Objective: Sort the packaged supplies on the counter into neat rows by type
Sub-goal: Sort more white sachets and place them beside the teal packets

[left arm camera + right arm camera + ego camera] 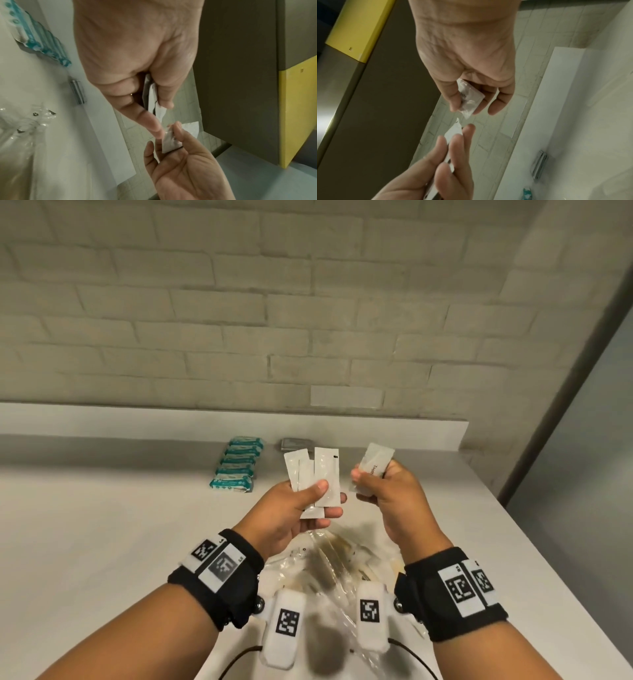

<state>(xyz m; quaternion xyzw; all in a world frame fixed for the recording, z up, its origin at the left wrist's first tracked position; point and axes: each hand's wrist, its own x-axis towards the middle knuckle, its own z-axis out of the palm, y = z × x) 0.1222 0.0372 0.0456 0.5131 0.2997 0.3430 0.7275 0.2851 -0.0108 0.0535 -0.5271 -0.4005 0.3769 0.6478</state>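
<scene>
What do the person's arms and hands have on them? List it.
Bare forearms, no sleeves. Left wrist and right wrist each wear a black strap with white square-code tags. A white rounded module with a code tag hangs beside each strap; thin dark cables trail below.

Both forearms reach forward, wrists banded in black. The left grip (301, 501) pinches flat packets under its thumb; the right grip (383, 487), just beside it, clasps another.

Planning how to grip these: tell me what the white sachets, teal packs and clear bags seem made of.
White sachets: matte paper or film, flat and stiff-looking. Teal packs: glossy printed plastic wrap, apparently soft. Clear bags: thin transparent plastic, crinkled with glints.
</scene>
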